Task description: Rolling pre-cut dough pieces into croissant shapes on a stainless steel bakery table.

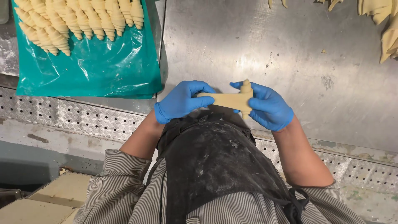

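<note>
Both blue-gloved hands closed on pale tan dough strip [226, 100]: left hand [181, 101] pins tail, right hand [268, 106] holds roll. Best keep tension even, over steel tabletop [298, 62].

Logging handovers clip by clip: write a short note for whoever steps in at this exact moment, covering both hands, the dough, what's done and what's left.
Left hand: blue glove, gripping the flat end of the dough strip.
Right hand: blue glove, holding the rolled end.
Strip is held just above the steel table, partly rolled.
Done: rows of rolled pieces on the teal sheet.
Left: this strip's flat part is unrolled; loose dough pieces lie far right.
</note>
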